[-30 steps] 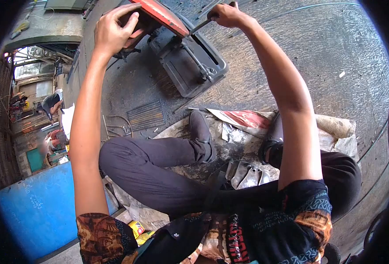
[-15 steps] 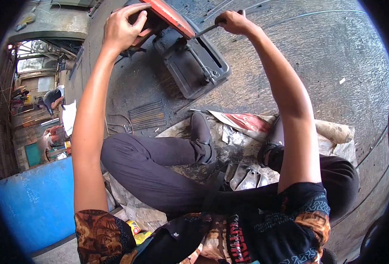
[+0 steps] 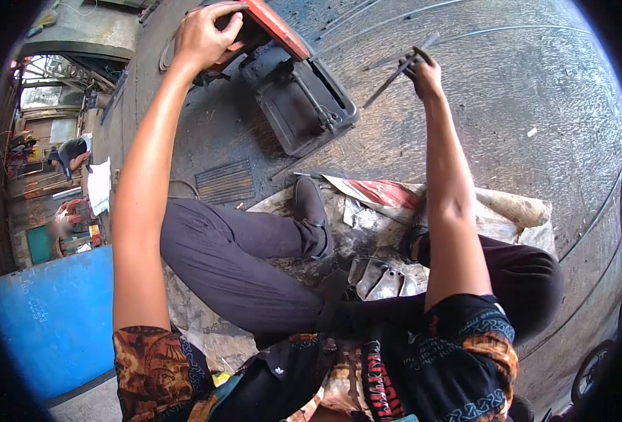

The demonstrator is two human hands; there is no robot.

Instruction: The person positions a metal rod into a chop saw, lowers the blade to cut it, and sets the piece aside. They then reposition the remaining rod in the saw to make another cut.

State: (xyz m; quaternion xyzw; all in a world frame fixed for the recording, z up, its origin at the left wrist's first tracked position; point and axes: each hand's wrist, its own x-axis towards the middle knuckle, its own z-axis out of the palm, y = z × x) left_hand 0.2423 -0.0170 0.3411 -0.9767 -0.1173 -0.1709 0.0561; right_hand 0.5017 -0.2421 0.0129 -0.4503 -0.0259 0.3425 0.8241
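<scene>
The right hand (image 3: pixel 427 70), clenching a rod (image 3: pixel 388 81), had pulled it clear of the seemingly freed red cover (image 3: pixel 276 28) gripped under the left hand (image 3: pixel 205 35).

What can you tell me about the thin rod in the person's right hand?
The rod is thin, straight and dark, metal by its look. It is held slanted above the ground, its upper end poking past the right hand, whose fingers pinch it near the top. Its lower end points toward the black housing and lies close to it; whether they touch cannot be told.
</scene>
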